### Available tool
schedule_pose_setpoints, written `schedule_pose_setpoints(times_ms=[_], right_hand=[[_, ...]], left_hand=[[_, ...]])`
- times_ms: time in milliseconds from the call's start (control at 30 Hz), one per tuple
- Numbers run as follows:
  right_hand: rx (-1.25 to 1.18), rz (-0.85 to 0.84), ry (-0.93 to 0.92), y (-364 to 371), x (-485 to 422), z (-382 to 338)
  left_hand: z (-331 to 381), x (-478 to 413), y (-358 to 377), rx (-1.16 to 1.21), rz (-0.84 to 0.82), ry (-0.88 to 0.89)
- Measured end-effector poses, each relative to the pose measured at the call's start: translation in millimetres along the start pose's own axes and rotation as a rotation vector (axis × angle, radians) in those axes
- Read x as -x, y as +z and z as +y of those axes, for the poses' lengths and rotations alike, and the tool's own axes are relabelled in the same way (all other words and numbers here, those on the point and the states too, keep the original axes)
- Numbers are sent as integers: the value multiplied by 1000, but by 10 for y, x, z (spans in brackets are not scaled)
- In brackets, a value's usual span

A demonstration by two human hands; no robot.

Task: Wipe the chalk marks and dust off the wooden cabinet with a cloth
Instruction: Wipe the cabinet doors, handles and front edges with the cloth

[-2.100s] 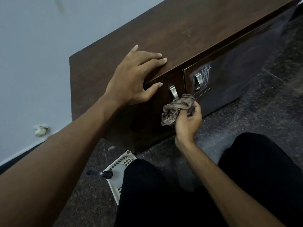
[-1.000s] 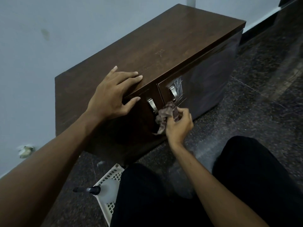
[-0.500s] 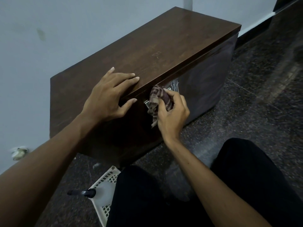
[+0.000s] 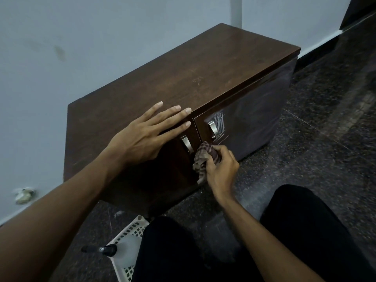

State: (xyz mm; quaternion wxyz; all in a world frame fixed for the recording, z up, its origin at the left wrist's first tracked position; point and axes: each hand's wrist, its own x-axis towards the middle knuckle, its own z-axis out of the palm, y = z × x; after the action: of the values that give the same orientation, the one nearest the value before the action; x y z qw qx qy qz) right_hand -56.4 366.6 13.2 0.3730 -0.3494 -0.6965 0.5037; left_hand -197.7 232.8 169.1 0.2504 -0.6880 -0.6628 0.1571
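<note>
A low dark wooden cabinet (image 4: pixel 183 78) stands against the wall. White chalk marks (image 4: pixel 220 124) are scribbled on its right door, beside a metal handle (image 4: pixel 212 129); a second handle (image 4: pixel 187 144) sits on the left door. My left hand (image 4: pixel 146 135) lies flat on the cabinet's top front edge, fingers straight. My right hand (image 4: pixel 220 169) grips a bunched striped brown cloth (image 4: pixel 204 159) against the door fronts, just below the two handles and below the chalk marks.
A white plastic basket (image 4: pixel 130 237) with a dark-capped spray bottle (image 4: pixel 101 250) lies on the speckled floor (image 4: pixel 325 139) by my left knee. My black-clad legs fill the foreground. A pale wall (image 4: pixel 101 37) runs behind the cabinet, with a small crumpled scrap (image 4: pixel 23 195) at its base.
My right hand with the cloth has dropped from over the handles and chalk to below them, uncovering the marks. My left hand stays on the top edge. The view has shifted slightly.
</note>
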Motion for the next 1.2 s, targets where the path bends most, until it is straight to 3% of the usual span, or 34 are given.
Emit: schedule_pose_setpoints(times_ms=[200, 333, 567, 933, 1067, 1200], right_hand=[[-182, 86, -187, 24, -109, -422], [-125, 92, -301, 67, -82, -281], [122, -131, -103, -2, 106, 392], [-166, 152, -346, 52, -117, -448], [-134, 165, -373, 99, -89, -306], [-6, 59, -241, 103, 64, 121]], left_hand=[[5, -3, -7, -32, -43, -8], [13, -2, -24, -62, -86, -8], [33, -22, -70, -76, -78, -23], [29, -19, -40, -63, -55, -22], [22, -4, -17, -79, -57, -28], [30, -8, -11, -86, -42, -30]])
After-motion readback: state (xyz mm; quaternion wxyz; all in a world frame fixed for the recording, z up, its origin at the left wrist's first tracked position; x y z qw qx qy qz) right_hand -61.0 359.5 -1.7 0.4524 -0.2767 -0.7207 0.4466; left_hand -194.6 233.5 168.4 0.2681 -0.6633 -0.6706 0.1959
